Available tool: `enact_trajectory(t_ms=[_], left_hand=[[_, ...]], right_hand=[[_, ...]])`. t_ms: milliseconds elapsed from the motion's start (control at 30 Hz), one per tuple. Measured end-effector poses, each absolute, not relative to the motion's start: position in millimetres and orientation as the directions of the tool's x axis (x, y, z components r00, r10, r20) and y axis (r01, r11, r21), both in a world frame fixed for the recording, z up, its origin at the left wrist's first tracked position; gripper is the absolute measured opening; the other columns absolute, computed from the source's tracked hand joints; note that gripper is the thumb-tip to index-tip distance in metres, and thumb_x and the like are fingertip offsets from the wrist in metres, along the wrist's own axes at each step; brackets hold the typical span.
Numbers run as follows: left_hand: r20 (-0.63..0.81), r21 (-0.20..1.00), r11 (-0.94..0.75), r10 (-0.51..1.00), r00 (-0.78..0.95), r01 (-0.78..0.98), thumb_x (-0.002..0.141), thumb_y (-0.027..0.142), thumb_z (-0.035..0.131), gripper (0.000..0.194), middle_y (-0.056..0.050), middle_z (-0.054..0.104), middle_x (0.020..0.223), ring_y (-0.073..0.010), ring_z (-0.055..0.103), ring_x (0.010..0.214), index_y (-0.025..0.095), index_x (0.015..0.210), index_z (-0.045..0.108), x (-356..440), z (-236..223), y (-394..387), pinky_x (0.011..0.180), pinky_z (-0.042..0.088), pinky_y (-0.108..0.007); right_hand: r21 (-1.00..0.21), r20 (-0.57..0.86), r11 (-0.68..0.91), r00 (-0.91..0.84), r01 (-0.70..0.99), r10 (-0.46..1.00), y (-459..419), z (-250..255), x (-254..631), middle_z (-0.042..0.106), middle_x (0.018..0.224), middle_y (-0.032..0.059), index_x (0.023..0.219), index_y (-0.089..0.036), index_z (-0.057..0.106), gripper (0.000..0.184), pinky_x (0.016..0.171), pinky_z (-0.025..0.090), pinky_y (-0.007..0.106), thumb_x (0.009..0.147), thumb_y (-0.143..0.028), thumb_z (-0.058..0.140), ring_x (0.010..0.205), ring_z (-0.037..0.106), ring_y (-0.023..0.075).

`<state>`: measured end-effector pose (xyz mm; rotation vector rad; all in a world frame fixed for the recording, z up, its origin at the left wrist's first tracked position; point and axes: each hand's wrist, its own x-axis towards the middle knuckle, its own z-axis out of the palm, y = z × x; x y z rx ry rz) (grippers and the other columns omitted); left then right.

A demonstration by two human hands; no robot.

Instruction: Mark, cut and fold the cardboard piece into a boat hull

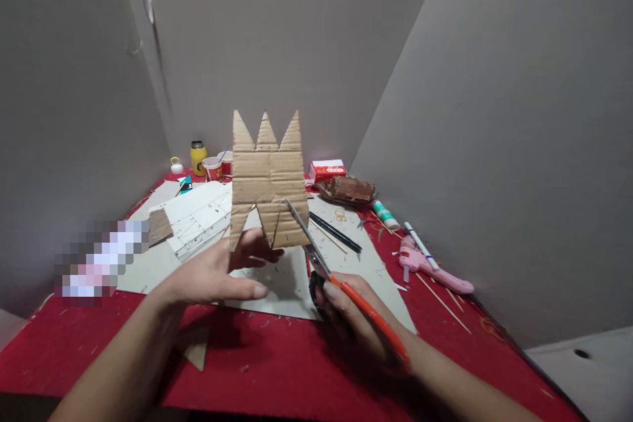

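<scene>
A piece of brown cardboard [267, 178] is upright in the air, with three points along its top and V-shaped notches in its lower edge. My right hand [356, 310] is closed around the orange-handled scissors [316, 260], whose blades lie at the board's lower right, by a drawn line. Under the lower left of the board is my left hand [217, 270], thumb stretched out and apart from the fingers. Those fingers are partly hidden behind the cardboard; whether they touch it is unclear. A small cardboard offcut [195, 348] lies below my left forearm.
White sheets [198, 217] cover part of the red tabletop [257, 369]. A pink glue gun [435, 267], glue bottle [386, 215] and sticks lie right. Black pens [336, 232] are behind the scissors. A yellow bottle [198, 158], paper cups [212, 168] and red box [328, 170] stand at the back.
</scene>
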<state>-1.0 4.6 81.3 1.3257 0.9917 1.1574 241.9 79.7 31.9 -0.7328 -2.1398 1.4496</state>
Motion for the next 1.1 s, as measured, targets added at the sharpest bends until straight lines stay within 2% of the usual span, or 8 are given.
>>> enact_trajectory(t_ms=[67,133,233,300,367,500,833,1100], left_hand=[[0.125,0.979,-0.104,0.985,0.116,-0.175,0.063,0.027,0.084,0.057,-0.015,0.068,0.123,-0.0363,0.066,0.111,0.022,0.118,0.07,-14.2,86.7,4.3,0.1,0.048,-0.051],[0.174,0.954,-0.165,0.985,0.015,-0.25,0.068,0.035,0.079,0.053,-0.016,0.067,0.126,-0.0359,0.064,0.115,0.02,0.118,0.07,-17.4,87.5,6.5,0.098,0.05,-0.047],[0.132,0.948,-0.164,0.982,-0.133,-0.272,0.075,0.04,0.074,0.041,-0.014,0.072,0.118,-0.0301,0.068,0.105,0.02,0.111,0.072,-9.2,81.4,12.3,0.082,0.056,-0.037],[0.091,0.956,-0.144,0.975,-0.205,-0.257,0.074,0.036,0.077,0.042,-0.012,0.074,0.113,-0.0259,0.071,0.093,0.02,0.113,0.072,-2.9,76.3,15.8,0.069,0.056,-0.031],[0.068,0.96,-0.129,0.968,-0.241,-0.248,0.072,0.033,0.08,0.042,-0.011,0.075,0.109,-0.0231,0.072,0.084,0.02,0.111,0.072,-0.2,73.4,17.5,0.063,0.056,-0.03],[0.033,0.97,-0.086,0.973,-0.227,-0.229,0.071,0.031,0.081,0.033,-0.011,0.076,0.1,-0.0204,0.071,0.073,0.018,0.1,0.074,-3.5,75.1,16.2,0.057,0.056,-0.028],[0.035,0.981,-0.084,0.964,-0.264,-0.177,0.068,0.03,0.081,0.031,-0.01,0.076,0.09,-0.0195,0.069,0.067,0.017,0.095,0.074,-2.2,75.5,16.7,0.053,0.056,-0.026],[0.005,0.984,-0.045,0.974,-0.226,-0.174,0.064,0.032,0.084,0.037,-0.007,0.074,0.086,-0.016,0.067,0.067,0.013,0.093,0.071,-3.3,77.2,17.2,0.053,0.057,-0.024]], right_hand=[[-0.927,0.088,0.33,-0.749,0.18,0.656,80.2,33.6,242.7,0.035,0.057,-0.0052,0.068,-0.023,0.037,0.055,0.047,0.028,0.026,0.092,-0.072,0.035,0.051,0.032,0.0117],[-0.907,0.113,0.382,-0.77,0.178,0.628,79.7,34.1,242.4,0.033,0.059,-0.0051,0.066,-0.023,0.036,0.054,0.048,0.029,0.026,0.093,-0.07,0.035,0.053,0.031,0.0115],[-0.881,0.11,0.433,-0.81,0.188,0.575,78.1,33.1,240.2,0.03,0.061,-0.0052,0.066,-0.022,0.034,0.054,0.049,0.027,0.025,0.094,-0.069,0.035,0.056,0.027,0.011],[-0.871,0.08,0.443,-0.83,0.211,0.553,77.4,32.2,238.7,0.029,0.062,-0.005,0.066,-0.022,0.035,0.056,0.048,0.026,0.025,0.093,-0.071,0.033,0.056,0.026,0.011],[-0.868,0.048,0.438,-0.839,0.233,0.542,77.4,31.7,238.2,0.03,0.062,-0.0049,0.066,-0.022,0.035,0.057,0.048,0.026,0.025,0.093,-0.073,0.031,0.056,0.026,0.011],[-0.858,0.022,0.45,-0.857,0.248,0.514,79.4,31.7,240.4,0.032,0.063,-0.0043,0.067,-0.021,0.036,0.055,0.051,0.029,0.025,0.094,-0.07,0.032,0.057,0.029,0.0111],[-0.816,0.014,0.51,-0.872,0.272,0.489,82.4,31.2,240.7,0.038,0.065,-0.002,0.07,-0.021,0.038,0.056,0.052,0.031,0.026,0.095,-0.07,0.027,0.059,0.033,0.0127],[-0.865,-0.025,0.416,-0.851,0.282,0.525,80.9,26.4,242.0,0.031,0.063,-0.005,0.068,-0.022,0.035,0.055,0.049,0.027,0.024,0.094,-0.07,0.033,0.056,0.027,0.0108]])
